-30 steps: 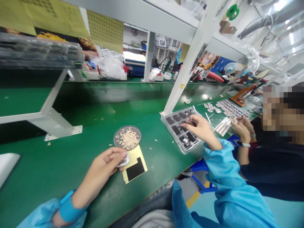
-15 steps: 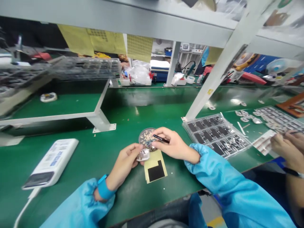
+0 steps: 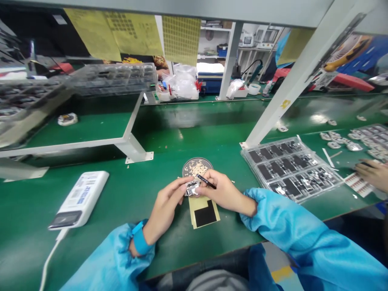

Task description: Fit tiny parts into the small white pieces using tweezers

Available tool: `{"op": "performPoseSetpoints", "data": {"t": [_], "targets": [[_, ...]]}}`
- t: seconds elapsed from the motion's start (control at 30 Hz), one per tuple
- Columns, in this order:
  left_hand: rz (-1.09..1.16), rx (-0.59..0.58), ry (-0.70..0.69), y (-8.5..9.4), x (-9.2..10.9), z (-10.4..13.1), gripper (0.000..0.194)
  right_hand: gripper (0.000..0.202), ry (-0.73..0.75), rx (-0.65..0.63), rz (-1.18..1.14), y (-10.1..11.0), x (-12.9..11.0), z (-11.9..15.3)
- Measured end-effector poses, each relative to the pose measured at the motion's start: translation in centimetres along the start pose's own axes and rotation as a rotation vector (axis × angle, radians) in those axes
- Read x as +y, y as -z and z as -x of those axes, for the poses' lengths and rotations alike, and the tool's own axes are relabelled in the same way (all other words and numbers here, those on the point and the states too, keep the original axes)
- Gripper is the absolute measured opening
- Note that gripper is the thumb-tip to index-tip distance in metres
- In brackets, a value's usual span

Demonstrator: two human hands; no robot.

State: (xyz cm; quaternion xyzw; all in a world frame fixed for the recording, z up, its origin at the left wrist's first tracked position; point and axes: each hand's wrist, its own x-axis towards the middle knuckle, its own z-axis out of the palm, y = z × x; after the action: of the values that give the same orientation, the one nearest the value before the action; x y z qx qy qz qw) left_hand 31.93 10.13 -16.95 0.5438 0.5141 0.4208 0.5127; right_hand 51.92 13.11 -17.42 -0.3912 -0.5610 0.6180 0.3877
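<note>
My left hand [image 3: 167, 202] is closed around a small white device housing [image 3: 192, 188] with shiny electronic parts inside. In my right hand [image 3: 222, 190], between thumb and fingers, is a slim black pair of tweezers [image 3: 206, 181] with white lettering; its tips are hidden. The fingertips of both hands meet at the housing. Just behind them stands a round dark dish [image 3: 197, 161] with many tiny pale pieces in it. Below the hands lies a yellow backing sheet [image 3: 194, 221] bearing a black adhesive patch [image 3: 206, 214].
A white power bank [image 3: 80, 200] with a cable lies at left, before a raised shelf [image 3: 100, 142]. Right of my hands is a clear tray [image 3: 292, 169] of black parts, below a slanted white post [image 3: 273, 105]. A co-worker's hand [image 3: 372, 171] is at far right.
The view has shifted, so the bench scene appears moved. My right hand has come closer to my left, and its fingertips now touch the housing. The co-worker's hand has shifted.
</note>
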Motion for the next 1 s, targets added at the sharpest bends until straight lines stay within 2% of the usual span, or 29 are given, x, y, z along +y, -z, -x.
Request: {"op": "performPoseSetpoints", "data": {"t": [0.27, 0.43, 0.6, 0.7, 0.87, 1.0], "targets": [[-0.041, -0.07, -0.052, -0.4, -0.4, 0.1, 0.042, 0.032, -0.01, -0.018, -0.017, 0.6, 0.1, -0.4], [-0.25, 0.012, -0.156, -0.7, -1.1, 0.0, 0.04, 0.033, -0.01, 0.018, 0.025, 0.6, 0.1, -0.5], [-0.346, 0.067, -0.261, -0.7, -1.0, 0.0, 0.038, 0.035, -0.009, 0.008, -0.025, 0.5, 0.1, -0.5], [-0.245, 0.073, -0.185, -0.7, -1.1, 0.0, 0.04, 0.034, 0.003, 0.013, 0.003, 0.5, 0.4, -0.4], [0.145, -0.012, -0.02, -1.0, -0.7, -0.1, 0.042, 0.028, 0.118, 0.044, 0.138, 0.1, 0.5, -0.2], [0.226, -0.031, 0.02, -1.2, 0.2, -0.2, 0.04, 0.023, 0.121, 0.039, 0.114, -0.4, 0.2, -0.2]]}}
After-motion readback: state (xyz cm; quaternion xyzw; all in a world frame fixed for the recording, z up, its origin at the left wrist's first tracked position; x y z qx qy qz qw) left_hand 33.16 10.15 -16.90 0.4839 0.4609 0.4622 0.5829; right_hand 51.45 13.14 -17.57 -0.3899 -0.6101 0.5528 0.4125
